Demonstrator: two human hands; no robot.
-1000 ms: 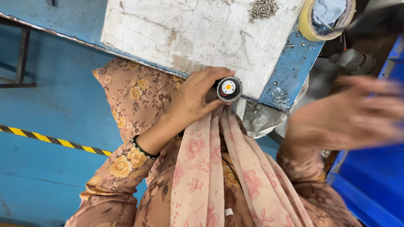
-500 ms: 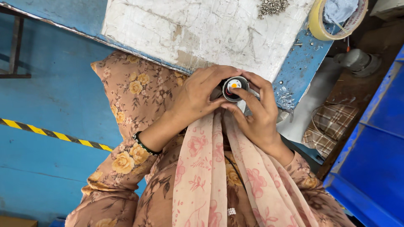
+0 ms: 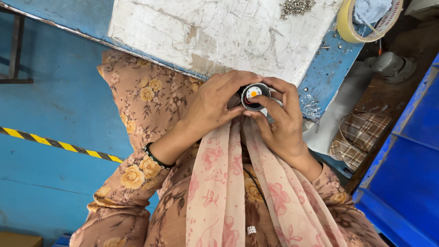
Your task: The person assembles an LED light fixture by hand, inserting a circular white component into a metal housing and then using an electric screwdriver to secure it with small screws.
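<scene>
White worktop (image 3: 219, 32); both hands (image 3: 215, 107) (image 3: 283, 121) grip round black part (image 3: 254, 96).

- Part (image 3: 254, 96): small and round, with a dark outer ring, a pale face and an orange dot at its centre.
- Its round face is turned up towards the camera.
- It sits between the fingers (image 3: 238, 84) of both hands, pinched from left and right, just off the bench (image 3: 206, 32) edge.
</scene>
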